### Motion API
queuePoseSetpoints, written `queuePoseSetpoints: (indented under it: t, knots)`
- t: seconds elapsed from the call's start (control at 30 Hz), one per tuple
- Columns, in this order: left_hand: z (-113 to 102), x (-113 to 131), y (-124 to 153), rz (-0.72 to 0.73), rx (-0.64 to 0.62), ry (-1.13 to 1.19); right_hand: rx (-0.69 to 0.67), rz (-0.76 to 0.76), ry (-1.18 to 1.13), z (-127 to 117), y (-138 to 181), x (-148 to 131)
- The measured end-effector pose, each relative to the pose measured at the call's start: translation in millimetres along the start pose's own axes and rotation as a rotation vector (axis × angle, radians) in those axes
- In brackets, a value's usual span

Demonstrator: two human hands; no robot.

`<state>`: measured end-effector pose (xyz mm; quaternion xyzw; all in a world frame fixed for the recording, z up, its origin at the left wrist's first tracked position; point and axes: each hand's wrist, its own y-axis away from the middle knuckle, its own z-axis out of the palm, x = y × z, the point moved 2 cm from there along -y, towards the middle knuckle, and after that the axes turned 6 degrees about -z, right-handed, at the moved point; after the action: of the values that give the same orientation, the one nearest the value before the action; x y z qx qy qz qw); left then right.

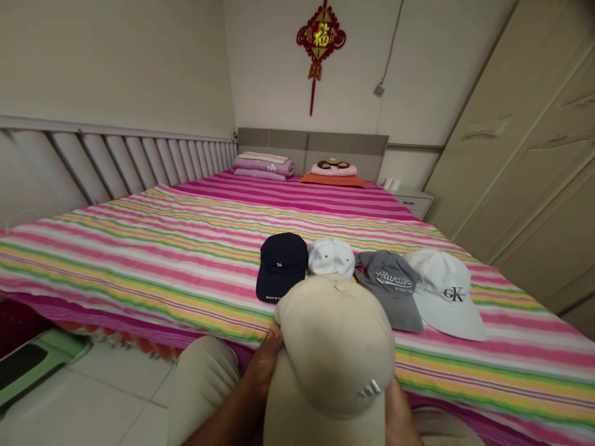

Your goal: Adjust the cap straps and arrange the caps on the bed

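Observation:
A beige baseball cap [334,347] is held up in front of me over my lap, its brim toward me. My left hand [268,353] grips its left side, the thumb showing at the edge and the other fingers hidden. At its right side is my right hand [396,402], mostly covered by the cap, with its fingers out of sight. Beyond it, a row of caps lies on the bed: a navy cap [282,263], a small white cap [331,255] partly hidden by the beige one, a grey cap [389,286] with lettering, and a white cap [446,288].
A striped bedspread [153,248] covers the bed. Folded bedding [263,167] and a pink pillow [333,169] lie by the headboard [344,145]. On the left are a white rail [139,155] and a green stool [51,356]; a wardrobe [511,161] stands at the right.

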<state>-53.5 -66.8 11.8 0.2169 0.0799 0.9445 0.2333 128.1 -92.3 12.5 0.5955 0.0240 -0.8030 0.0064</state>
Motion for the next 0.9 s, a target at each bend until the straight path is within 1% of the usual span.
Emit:
queuePoseSetpoints:
  t: [0.03,0.17,0.23,0.3,0.37,0.47,0.63,0.7,0.83,0.9]
  knots:
    - [0,2,-2,-0.003,0.001,0.02,0.008,0.033,-0.078,2,0,-2]
    - [-2,8,-8,-0.024,0.015,0.095,0.001,0.192,-0.529,14,2,-13]
    - [-1,10,-11,-0.038,-0.003,0.097,-0.022,0.23,-0.645,20,3,-19]
    - [0,10,-13,-0.063,-0.027,0.092,-0.035,0.266,-0.709,25,4,-22]
    - [2,11,-14,-0.076,-0.036,0.108,-0.042,0.301,-0.751,29,4,-25]
    - [5,12,-12,-0.054,-0.047,0.133,-0.065,0.339,-0.792,35,1,-27]
    - [4,13,-11,-0.089,-0.069,0.126,-0.177,0.412,-0.783,41,-3,-30]
    - [4,14,-11,-0.119,-0.102,0.112,-0.189,0.406,-0.758,42,-5,-30]
    - [6,13,-8,-0.188,-0.201,0.04,-0.146,0.342,-0.693,40,-8,-32]
    - [4,11,-2,-0.186,-0.235,-0.004,-0.136,0.313,-0.644,38,-10,-33]
